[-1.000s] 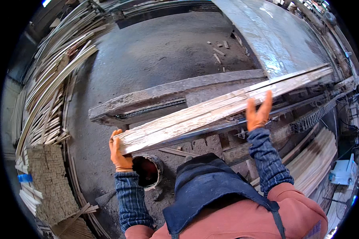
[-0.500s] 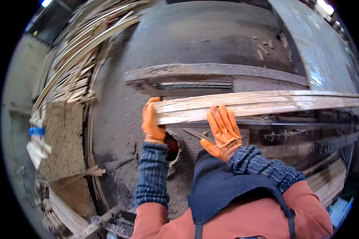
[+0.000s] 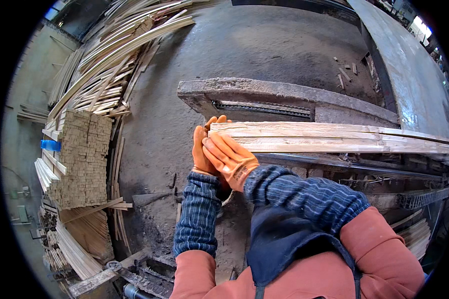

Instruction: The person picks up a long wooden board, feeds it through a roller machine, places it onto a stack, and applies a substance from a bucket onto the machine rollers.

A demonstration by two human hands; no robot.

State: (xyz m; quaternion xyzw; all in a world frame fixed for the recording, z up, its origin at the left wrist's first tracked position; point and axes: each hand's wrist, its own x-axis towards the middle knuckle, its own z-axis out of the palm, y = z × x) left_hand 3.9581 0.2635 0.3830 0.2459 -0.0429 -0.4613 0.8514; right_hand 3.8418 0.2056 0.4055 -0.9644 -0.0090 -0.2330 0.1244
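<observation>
A bundle of pale wooden strips [image 3: 329, 138] lies side by side, running from my hands off toward the right. My left hand [image 3: 203, 152], in an orange glove, cups the left end of the bundle, its fingertips showing at the far corner. Also gloved in orange, my right hand [image 3: 229, 157] reaches across to the same end. Its fingers are held together and press against the near corner of the strips, overlapping my left hand. The thumb of my right hand is hidden.
A rough, dirt-covered machine beam [image 3: 284, 89] with a chain slot stands beyond the strips. A metal rail [image 3: 354, 167] and another chain [image 3: 424, 198] run on the near side. Stacked wood [image 3: 80, 159] and loose strips line the left. A large metal sheet [image 3: 404, 65] slants at far right.
My right hand has slid left from the near edge of the strips to their left end, joining my left hand. The whole view has shifted slightly.
</observation>
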